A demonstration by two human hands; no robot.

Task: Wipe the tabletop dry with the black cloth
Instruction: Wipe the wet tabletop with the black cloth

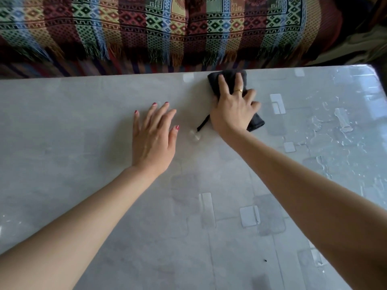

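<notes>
Pressing down with spread fingers, the right hand holds the folded black cloth flat near the far edge of the glossy grey tabletop. The left hand rests open, palm down, beside it; water beads lie right.

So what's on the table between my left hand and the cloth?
In the head view, the cloth's thin black loop and a small water spot lie between; otherwise bare tabletop beside the left hand.
</notes>
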